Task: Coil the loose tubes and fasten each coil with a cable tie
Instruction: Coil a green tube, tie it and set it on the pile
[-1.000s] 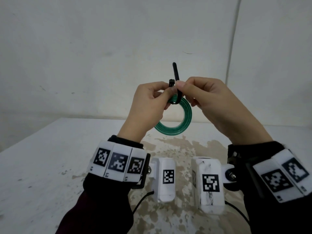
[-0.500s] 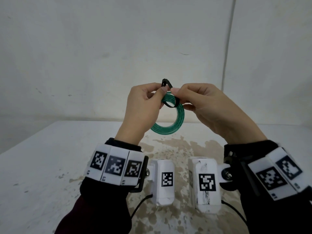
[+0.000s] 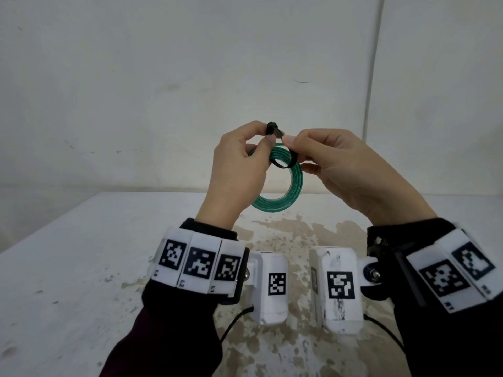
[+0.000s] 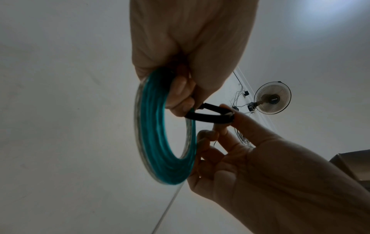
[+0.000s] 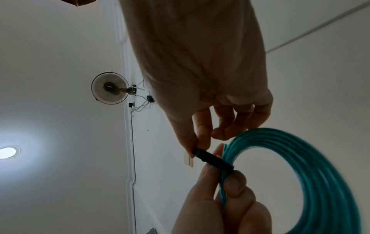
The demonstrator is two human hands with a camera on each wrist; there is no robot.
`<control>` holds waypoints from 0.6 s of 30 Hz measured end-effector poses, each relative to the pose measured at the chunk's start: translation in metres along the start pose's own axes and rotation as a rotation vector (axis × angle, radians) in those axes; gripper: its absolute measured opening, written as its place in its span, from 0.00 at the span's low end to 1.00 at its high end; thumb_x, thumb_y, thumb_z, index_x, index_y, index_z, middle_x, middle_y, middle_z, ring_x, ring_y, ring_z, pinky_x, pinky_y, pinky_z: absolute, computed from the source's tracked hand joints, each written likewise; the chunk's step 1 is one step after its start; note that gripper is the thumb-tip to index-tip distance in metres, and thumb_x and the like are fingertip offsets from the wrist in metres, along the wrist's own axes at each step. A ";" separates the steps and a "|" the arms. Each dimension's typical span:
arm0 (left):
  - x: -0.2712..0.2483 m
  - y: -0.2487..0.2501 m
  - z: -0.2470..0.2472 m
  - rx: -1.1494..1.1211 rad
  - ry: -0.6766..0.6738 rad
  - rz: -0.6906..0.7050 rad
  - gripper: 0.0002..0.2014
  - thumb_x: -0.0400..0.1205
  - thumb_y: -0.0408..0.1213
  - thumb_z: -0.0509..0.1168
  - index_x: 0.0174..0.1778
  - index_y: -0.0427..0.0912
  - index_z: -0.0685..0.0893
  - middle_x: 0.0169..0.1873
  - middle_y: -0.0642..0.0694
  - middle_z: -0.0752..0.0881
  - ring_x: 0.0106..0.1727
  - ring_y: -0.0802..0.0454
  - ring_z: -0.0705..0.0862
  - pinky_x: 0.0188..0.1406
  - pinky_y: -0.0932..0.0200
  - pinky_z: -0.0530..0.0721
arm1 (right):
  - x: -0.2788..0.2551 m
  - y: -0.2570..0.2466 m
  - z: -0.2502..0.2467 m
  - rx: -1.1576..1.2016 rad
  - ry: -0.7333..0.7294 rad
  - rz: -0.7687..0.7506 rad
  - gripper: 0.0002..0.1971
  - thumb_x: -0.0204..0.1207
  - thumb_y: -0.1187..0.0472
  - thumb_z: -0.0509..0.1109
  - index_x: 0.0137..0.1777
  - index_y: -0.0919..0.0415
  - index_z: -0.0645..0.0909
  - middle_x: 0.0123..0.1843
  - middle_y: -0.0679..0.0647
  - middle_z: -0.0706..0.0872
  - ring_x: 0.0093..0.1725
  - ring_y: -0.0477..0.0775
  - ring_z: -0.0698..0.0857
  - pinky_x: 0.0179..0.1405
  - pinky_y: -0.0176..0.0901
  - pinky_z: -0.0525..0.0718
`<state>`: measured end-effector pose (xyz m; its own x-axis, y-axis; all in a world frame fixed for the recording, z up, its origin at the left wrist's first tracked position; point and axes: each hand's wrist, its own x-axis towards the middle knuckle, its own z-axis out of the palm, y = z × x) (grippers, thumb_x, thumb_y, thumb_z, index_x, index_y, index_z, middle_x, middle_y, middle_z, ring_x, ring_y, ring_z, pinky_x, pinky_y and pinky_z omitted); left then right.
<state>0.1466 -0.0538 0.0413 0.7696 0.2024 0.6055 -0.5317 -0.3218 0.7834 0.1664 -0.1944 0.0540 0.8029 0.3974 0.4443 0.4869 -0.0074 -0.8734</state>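
Holding 1 coil (image 3: 283, 191); 1 tie (image 3: 280, 165); 2 hands

Left wrist: white segmented band (image 3: 198, 265) bearing three black-and-white square fiducial tags, worn over a black cuff (image 3: 209, 227) on a dark maroon sleeve (image 3: 163, 346).

Beside the band: white box-shaped camera housing (image 3: 272, 287), one tag, thin black cable (image 3: 234, 322).

Right wrist: matching band (image 3: 451, 270), larger white housing (image 3: 340, 289), silver screw (image 3: 376, 274), black sleeve (image 3: 449, 344).
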 end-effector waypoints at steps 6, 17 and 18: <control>0.001 -0.001 0.000 0.030 0.004 0.041 0.09 0.84 0.37 0.61 0.44 0.49 0.87 0.22 0.39 0.75 0.24 0.48 0.65 0.25 0.57 0.64 | 0.000 0.000 0.001 -0.009 0.006 0.004 0.15 0.79 0.58 0.68 0.30 0.59 0.80 0.31 0.48 0.79 0.37 0.46 0.76 0.47 0.37 0.74; -0.001 0.000 0.001 0.098 -0.028 0.136 0.09 0.84 0.37 0.61 0.45 0.51 0.86 0.21 0.44 0.77 0.21 0.49 0.63 0.30 0.39 0.78 | 0.001 0.001 0.002 -0.053 0.087 0.022 0.14 0.79 0.55 0.68 0.32 0.57 0.82 0.38 0.54 0.81 0.43 0.48 0.76 0.49 0.40 0.73; -0.002 0.001 0.002 0.109 -0.043 0.159 0.09 0.84 0.37 0.61 0.45 0.51 0.86 0.21 0.44 0.78 0.22 0.44 0.66 0.31 0.39 0.79 | 0.002 0.001 0.003 -0.053 0.112 0.023 0.14 0.79 0.55 0.68 0.35 0.61 0.84 0.38 0.54 0.81 0.43 0.48 0.76 0.48 0.40 0.73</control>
<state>0.1451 -0.0569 0.0408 0.6942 0.1023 0.7125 -0.6086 -0.4451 0.6569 0.1679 -0.1912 0.0533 0.8458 0.2921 0.4464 0.4832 -0.0647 -0.8731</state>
